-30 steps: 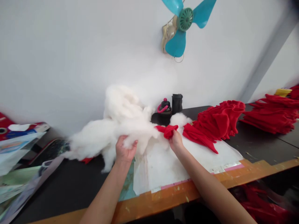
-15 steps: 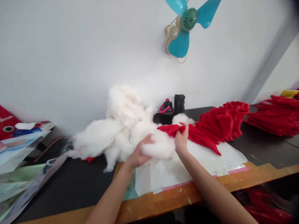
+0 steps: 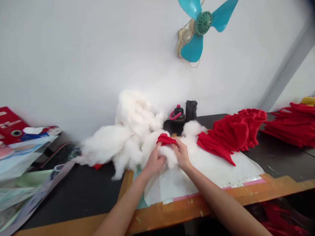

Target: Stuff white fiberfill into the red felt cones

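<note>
Both my hands work close together at the front of a large heap of white fibre stuffing [image 3: 131, 131]. My left hand [image 3: 154, 161] grips a tuft of the stuffing [image 3: 167, 156]. My right hand [image 3: 181, 154] holds the same tuft together with a small bunched piece of red fleece [image 3: 166, 140], whose edge sits over the fingers. A long red fleece piece [image 3: 214, 147] lies just right of my right hand, with its point on a white sheet [image 3: 206, 175].
A stack of red fleece [image 3: 236, 131] lies behind the sheet, and another [image 3: 290, 126] lies further right. A black bottle with a pink loop [image 3: 177, 115] and a black cup [image 3: 191, 110] stand at the wall. Plastic bags [image 3: 22, 167] lean at the left. A turquoise fan [image 3: 200, 23] hangs above.
My hands have come together, with my left hand moving right. The red piece is now bunched over the stuffing tuft instead of spread flat. The view has shifted slightly.
</note>
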Action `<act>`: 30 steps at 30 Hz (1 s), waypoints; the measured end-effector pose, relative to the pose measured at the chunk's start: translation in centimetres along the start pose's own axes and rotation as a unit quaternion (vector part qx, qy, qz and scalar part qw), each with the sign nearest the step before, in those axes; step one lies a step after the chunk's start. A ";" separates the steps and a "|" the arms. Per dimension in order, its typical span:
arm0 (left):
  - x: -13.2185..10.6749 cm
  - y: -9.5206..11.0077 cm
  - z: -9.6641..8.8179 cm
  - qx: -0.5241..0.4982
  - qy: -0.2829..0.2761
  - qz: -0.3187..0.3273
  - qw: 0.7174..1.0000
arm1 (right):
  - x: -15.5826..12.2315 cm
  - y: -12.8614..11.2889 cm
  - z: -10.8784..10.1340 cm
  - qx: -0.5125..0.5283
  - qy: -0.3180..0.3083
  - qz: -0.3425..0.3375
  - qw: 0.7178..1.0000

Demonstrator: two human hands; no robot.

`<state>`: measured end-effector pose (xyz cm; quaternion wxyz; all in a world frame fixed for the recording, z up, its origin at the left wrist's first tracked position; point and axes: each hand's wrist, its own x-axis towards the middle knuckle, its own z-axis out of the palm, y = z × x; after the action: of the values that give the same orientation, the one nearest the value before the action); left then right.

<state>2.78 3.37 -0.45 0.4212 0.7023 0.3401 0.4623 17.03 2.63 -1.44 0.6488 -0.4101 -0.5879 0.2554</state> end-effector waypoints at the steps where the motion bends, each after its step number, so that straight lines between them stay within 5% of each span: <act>1: 0.1 -0.3 0.0 -0.009 0.026 -0.017 0.999 | 0.0 0.0 0.1 0.012 -0.006 0.003 1.000; 5: 0.6 -1.3 0.0 -0.122 0.131 -0.048 0.983 | 0.1 -0.6 -0.2 0.061 -0.146 -0.013 0.987; 8: 0.7 -1.2 0.1 -0.216 0.159 -0.072 0.961 | 0.5 -0.5 -0.7 0.020 -0.248 -0.047 0.968; 13: 0.4 -0.3 0.4 -0.322 0.068 -0.140 0.934 | 1.3 1.8 -1.2 -0.032 -0.131 -0.035 0.990; 16: 0.4 -0.3 0.2 -0.194 0.075 -0.123 0.970 | 1.7 2.2 -1.6 0.037 -0.052 0.018 0.998; 19: 0.8 -0.6 0.0 -0.070 0.121 -0.084 0.987 | 1.7 1.6 -1.9 0.116 -0.055 0.038 0.991; 25: 1.1 -1.1 -0.4 -0.056 0.086 0.006 0.995 | 1.4 1.1 -1.5 0.076 -0.148 -0.010 0.986; 30: 0.4 -1.0 0.5 -0.048 0.071 0.055 0.995 | 1.2 1.9 -1.2 -0.099 -0.046 -0.045 0.993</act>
<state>3.31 4.01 -1.33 0.4030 0.6647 0.3070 0.5491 18.67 4.36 -2.27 0.5879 -0.4330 -0.6578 0.1850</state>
